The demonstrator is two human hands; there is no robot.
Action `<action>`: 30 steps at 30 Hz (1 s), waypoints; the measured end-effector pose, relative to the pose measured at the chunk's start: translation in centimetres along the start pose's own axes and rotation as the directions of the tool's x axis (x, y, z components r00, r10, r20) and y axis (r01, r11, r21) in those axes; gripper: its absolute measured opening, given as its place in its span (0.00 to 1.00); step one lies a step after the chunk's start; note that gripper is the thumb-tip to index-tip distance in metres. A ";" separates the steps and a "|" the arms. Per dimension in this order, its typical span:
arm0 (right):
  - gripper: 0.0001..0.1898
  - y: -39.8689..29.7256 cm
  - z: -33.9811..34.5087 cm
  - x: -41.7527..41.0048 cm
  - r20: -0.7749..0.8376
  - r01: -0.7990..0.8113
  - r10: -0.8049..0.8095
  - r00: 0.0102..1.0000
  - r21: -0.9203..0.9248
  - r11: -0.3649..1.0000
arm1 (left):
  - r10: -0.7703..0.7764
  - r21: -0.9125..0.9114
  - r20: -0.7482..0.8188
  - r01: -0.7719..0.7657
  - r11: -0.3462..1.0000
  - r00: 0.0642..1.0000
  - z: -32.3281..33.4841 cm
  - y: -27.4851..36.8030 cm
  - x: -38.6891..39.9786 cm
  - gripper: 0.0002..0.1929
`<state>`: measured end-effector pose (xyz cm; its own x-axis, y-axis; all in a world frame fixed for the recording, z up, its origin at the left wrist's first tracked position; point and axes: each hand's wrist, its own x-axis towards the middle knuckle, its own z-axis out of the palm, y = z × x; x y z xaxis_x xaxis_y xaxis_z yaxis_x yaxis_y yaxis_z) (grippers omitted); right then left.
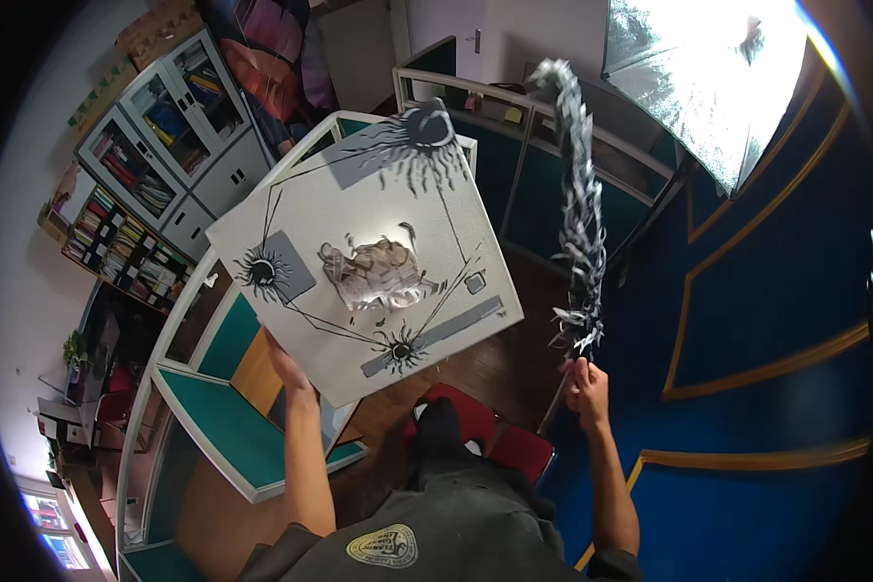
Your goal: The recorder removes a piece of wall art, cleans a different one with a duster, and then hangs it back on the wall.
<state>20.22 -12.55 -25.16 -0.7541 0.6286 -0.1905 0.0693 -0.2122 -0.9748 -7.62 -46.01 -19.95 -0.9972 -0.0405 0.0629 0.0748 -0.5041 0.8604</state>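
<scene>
A square white canvas painting (320,211) with black sun-like shapes, grey blocks and a brownish relief in its middle is held up, tilted, in front of me. My left hand (285,362) grips its lower left edge, with the fingers hidden behind it. In my right hand (587,385) is the handle of a long feather-like duster (582,218) with dark and silvery strands. The duster stands nearly upright to the right of the painting, apart from it, and its tip bends left at the top.
Red chairs (513,451) stand close below me. Green office partitions (225,429) curve around the left and back. Glass-door cabinets (167,124) line the left wall. A bright studio softbox (706,80) hangs at upper right, beside a blue wall (764,313) with gold trim.
</scene>
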 end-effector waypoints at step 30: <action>0.14 -13.3 13.6 -2.9 -0.082 0.291 -0.283 0.956 0.396 0.871 | -0.384 0.037 0.079 0.382 0.923 0.920 0.1 -8.3 -0.1 0.24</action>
<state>12.54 -21.74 -10.10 -0.6868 0.7220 0.0840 -0.4183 -0.2981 -0.8580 -8.13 -41.74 -27.02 -0.9463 0.2242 -0.2328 -0.3123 -0.4490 0.8372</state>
